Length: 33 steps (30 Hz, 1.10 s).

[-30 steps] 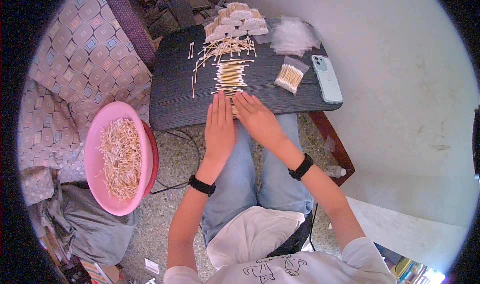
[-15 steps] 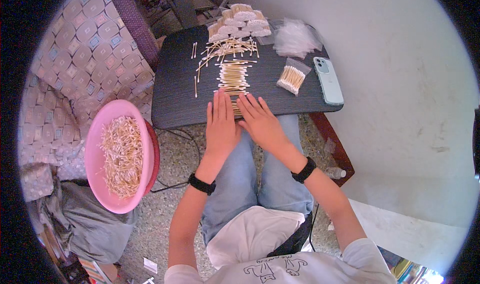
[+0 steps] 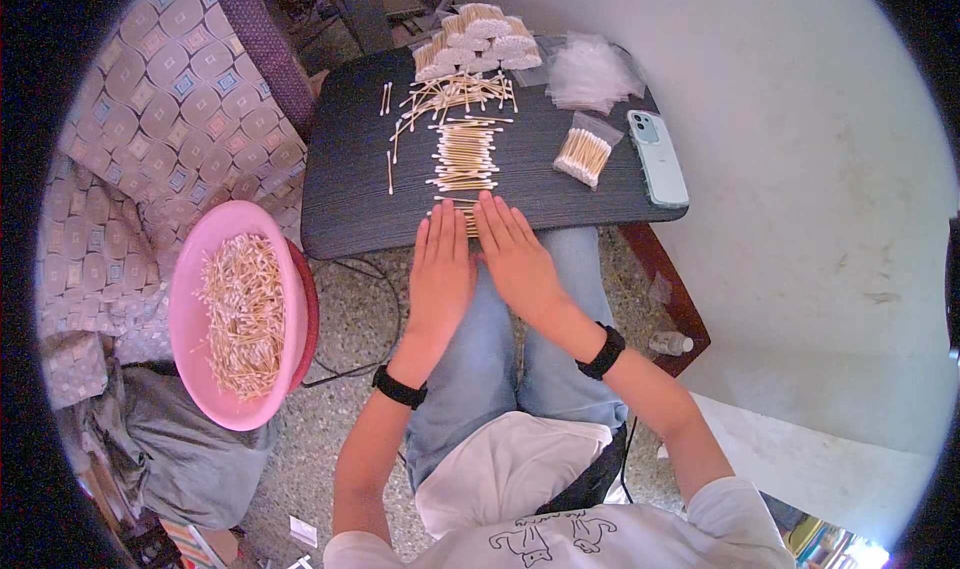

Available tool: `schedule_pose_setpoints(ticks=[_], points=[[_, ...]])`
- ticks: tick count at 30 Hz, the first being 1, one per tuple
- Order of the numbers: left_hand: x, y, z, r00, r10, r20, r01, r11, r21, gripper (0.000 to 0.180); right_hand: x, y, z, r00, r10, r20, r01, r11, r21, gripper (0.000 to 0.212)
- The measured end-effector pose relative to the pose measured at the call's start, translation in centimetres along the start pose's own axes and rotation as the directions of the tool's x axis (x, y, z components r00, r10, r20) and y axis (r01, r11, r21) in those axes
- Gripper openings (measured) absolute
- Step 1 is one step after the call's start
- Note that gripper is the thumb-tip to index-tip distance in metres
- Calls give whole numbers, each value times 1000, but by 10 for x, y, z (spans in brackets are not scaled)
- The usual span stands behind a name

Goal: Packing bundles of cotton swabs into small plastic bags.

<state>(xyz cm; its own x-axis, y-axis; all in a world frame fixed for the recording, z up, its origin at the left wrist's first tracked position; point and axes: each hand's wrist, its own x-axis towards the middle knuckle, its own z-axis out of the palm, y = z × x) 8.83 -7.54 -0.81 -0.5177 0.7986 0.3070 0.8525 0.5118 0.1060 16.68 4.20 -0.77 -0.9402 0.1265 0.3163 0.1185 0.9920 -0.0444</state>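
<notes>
Now both flat: left hand (image 3: 440, 269), right hand (image 3: 517, 257), beside cotton swabs (image 3: 464, 159).

Person wears white short-sleeved T-shirt (image 3: 560, 509) with black line drawing on chest, light blue jeans (image 3: 500, 369), and a black band on each wrist (image 3: 400, 387); forearms bare.

On the table (image 3: 350, 199) a row of cotton swabs (image 3: 465, 157) runs down the middle; loose swabs (image 3: 455, 94) lie behind it, with bundled swabs (image 3: 480, 39) at the far edge; a filled bag (image 3: 585, 154) sits right of the row, a phone (image 3: 658, 156) further right; empty bags (image 3: 590, 69) lie behind those; a basin of swabs (image 3: 240, 314) stands on the floor at left.
</notes>
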Motion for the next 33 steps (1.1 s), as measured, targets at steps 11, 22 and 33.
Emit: schedule_pose_setpoints(ticks=[11, 22, 33], points=[[6, 2, 2, 999, -9, -47, 7, 999, -34, 67, 6, 3, 5, 998, 38, -50, -34, 996, 76, 61], [16, 2, 11, 995, -75, -64, 76, 997, 17, 73, 12, 12, 0, 998, -10, -58, 8, 999, -32, 68], [4, 1, -2, 999, -35, 26, 35, 999, -16, 71, -3, 3, -4, 1000, 18, 14, -19, 998, 62, 69]])
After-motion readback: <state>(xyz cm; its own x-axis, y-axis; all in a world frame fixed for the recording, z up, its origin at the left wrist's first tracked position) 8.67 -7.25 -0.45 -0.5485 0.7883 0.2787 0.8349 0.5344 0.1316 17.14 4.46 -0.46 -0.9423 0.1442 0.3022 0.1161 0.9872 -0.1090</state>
